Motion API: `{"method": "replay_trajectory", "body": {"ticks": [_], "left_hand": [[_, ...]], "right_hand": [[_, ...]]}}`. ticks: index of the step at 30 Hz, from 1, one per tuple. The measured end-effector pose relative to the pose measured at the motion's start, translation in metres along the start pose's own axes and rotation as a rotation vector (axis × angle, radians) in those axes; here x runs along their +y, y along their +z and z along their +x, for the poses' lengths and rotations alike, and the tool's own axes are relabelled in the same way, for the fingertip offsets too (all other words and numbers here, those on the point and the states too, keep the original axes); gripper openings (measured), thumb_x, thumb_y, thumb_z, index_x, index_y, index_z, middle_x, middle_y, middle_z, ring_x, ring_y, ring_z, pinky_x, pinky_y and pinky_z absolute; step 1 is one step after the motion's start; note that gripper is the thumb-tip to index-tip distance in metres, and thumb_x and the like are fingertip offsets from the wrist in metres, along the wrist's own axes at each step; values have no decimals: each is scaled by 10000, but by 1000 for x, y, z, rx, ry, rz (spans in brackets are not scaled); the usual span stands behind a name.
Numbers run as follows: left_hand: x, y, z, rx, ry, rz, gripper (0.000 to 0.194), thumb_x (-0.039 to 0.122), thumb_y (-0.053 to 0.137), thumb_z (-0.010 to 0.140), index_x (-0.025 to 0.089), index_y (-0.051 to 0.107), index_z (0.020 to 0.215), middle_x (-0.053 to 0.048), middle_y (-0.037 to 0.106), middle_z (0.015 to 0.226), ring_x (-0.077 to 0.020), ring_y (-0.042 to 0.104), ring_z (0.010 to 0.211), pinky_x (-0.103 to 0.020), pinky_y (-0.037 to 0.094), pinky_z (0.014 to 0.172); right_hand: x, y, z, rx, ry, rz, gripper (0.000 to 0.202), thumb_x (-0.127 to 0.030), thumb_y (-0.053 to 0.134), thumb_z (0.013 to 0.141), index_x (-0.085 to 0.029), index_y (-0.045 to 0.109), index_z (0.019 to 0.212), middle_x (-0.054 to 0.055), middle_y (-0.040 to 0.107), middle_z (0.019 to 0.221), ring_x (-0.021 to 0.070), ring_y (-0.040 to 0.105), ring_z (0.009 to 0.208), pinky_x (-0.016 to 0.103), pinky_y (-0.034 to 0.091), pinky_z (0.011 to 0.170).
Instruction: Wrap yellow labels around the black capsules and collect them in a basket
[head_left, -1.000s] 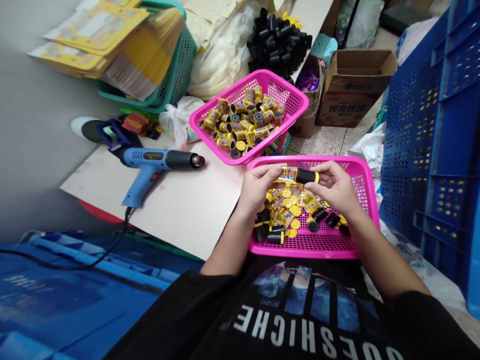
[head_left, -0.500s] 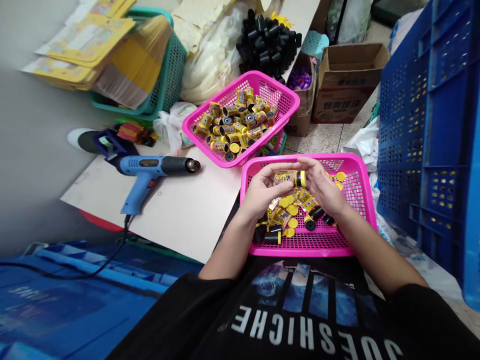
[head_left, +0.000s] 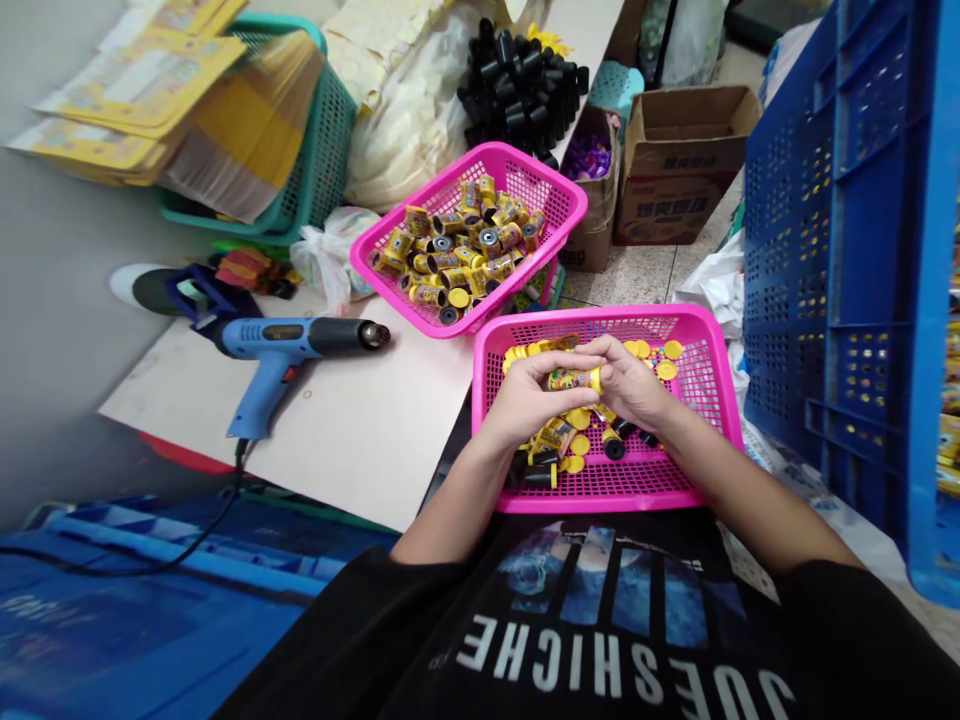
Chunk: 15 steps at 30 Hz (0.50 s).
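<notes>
Above the near pink basket (head_left: 607, 502), my left hand (head_left: 525, 398) is wrapped round a small yellow labelled canister (head_left: 574, 379) lying sideways. My right hand (head_left: 634, 385) closes its fingers on the canister's yellow-capped right end. Below both hands, the basket holds yellow discs (head_left: 579, 419), crumpled printed wrappers (head_left: 555, 437) and black tubes (head_left: 540, 475), some with yellow ends. A black and yellow canister (head_left: 613, 443) lies just under my right hand.
A second pink basket (head_left: 360, 250) full of labelled canisters stands beyond. A blue heat gun (head_left: 270, 350) lies on the white table (head_left: 360, 420) at left. A blue crate (head_left: 795, 250) rises at right; cardboard boxes (head_left: 667, 195) stand behind.
My right hand's fingers have closed onto the canister's capped end, and the canister has dropped slightly. The label now covers more of its visible body. The view has shifted a little.
</notes>
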<state>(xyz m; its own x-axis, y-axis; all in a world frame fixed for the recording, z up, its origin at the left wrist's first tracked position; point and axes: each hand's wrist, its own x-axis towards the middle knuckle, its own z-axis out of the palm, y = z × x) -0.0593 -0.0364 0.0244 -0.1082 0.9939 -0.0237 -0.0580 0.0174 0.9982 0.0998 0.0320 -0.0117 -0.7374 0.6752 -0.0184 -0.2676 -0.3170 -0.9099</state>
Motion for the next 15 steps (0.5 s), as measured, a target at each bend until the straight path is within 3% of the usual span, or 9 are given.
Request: {"method": "replay_trajectory", "body": {"ticks": [7,11,15], "left_hand": [[-9,-4,-1,-53,19,-24,344,343,939,637,279,834,958,-45,816,1020,-238,742,1015,-385,552,983],[-6,-2,-4,-88,29,-16,346,356,935,651,281,830,972,-46,815,1032,-235,746,1015,-384,558,979],[15,-18,18,23,161,102,372,444,909,685,260,809,992,-46,796,1025,-244,731,1023,-397,560,963]], "right_hand": [[4,-9,2,-7,-56,-90,530,-668,796,751,-249,609,1017,17,686,1024,167,661,956,305,538,857],[-12,-8,6,-64,-99,-206,524,-660,798,757,-241,613,1013,6,663,965,150,635,875,296,539,802],[-26,-13,15,-28,-131,-392,514,-727,554,915,-258,599,1120,37,667,1026,173,632,862,338,546,759]]}}
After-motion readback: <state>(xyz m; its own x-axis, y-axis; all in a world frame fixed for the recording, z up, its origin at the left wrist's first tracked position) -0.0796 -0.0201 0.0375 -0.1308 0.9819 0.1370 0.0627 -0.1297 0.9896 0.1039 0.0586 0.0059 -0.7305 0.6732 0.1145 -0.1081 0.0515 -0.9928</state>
